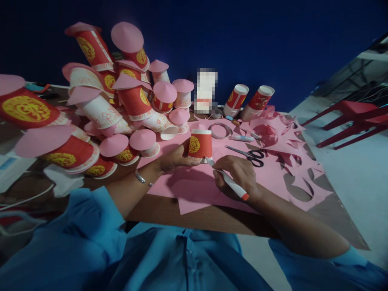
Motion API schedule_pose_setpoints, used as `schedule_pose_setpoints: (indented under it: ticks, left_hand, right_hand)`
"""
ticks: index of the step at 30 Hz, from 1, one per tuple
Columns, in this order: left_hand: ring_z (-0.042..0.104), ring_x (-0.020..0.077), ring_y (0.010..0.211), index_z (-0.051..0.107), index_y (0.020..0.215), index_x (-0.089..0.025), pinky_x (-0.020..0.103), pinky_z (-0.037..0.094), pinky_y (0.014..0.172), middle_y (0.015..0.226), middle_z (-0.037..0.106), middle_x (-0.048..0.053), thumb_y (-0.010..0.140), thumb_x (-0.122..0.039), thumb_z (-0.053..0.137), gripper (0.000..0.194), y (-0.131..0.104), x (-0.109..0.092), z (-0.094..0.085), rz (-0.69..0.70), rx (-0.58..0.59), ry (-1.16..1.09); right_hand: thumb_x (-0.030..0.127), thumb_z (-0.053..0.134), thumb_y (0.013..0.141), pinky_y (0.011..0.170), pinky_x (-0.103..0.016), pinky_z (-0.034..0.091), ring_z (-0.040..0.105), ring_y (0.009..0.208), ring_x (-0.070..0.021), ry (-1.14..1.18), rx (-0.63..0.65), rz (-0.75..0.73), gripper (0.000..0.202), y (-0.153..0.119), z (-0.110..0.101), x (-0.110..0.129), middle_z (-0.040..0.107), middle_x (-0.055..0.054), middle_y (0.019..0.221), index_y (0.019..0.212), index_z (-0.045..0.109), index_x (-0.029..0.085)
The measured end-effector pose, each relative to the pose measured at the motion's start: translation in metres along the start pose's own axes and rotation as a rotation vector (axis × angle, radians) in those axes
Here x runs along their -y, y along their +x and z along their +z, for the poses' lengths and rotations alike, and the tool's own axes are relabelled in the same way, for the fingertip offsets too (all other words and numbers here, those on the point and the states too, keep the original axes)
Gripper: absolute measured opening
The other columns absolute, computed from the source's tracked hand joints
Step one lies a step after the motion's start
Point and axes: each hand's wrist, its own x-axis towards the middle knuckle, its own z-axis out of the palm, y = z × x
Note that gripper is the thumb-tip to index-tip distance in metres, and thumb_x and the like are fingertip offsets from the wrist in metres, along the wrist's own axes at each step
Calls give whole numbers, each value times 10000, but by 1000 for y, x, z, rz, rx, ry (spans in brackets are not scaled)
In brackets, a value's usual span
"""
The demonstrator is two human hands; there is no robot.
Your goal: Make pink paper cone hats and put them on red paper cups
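Note:
My left hand [176, 159] is closed around the side of a red paper cup [202, 145] with a yellow emblem. The cup is upside down, its wider rim facing down and a white band at the top. In my right hand [238, 173] is a slim white craft knife [232, 184] with a red end. Its pale tip meets the lower rim of the cup, where a small notch or flap shows. Both hands are over pink paper sheets [194, 202]. Black-handled scissors [247, 153] lie to the right of my right hand.
At the left, many cups with pink paper cones [144, 139] stand piled up. Two stacks of cups [236, 99] stand at the back. A tape roll [220, 130], a glue tube [241, 138] and cut pink scraps [303, 190] lie rightward. A red stool [345, 115] stands beyond the table.

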Motion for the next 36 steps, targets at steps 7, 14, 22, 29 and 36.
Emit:
schedule_pose_setpoints:
  ticks: [7,14,22,29,36]
  left_hand:
    - [694,282,1162,592,1378,-188,399,508,1029,1126,763,103,740,-239,891,707,2,3,-1,61,22,-46]
    - [715,292,1152,665,1273,-172,401,533,1035,1111,783,118,718,-256,908,611,3,3,-2,69,0,-105]
    - [698,290,1227,636,1362,-210,438,501,1111,1306,743,129,752,-227,877,656,2,-4,2,74,10,-123]
    - [740,243,1012,632,1321,-191,353,559,919,1101,776,97,683,-235,926,704,0,1,-3,13,-7,-50]
    - [710,225,970,662,1210,-190,337,540,886,1012,758,60,709,-264,904,562,0,1,-1,28,-33,8]
  right_hand:
    - [169,590,956,585,-280,576,704,646,-176,30,-74,-47,125,0,-2,-1,716,-28,749,1078,595,202]
    - [359,571,1055,667,-312,606,754,812,-208,-29,-73,10,218,-4,-1,-7,761,-84,915,1211,586,207]
    - [353,590,1047,767,-378,642,785,918,-255,-58,-75,42,314,-6,3,-10,788,-111,1005,1327,567,213]
    - [291,635,1018,772,-352,653,794,925,-240,17,-14,-11,301,-5,6,-6,798,-138,1039,1290,582,174]
    - [228,645,977,635,-308,607,741,721,-203,58,-70,-6,193,-4,2,-6,761,-74,846,1161,603,189]
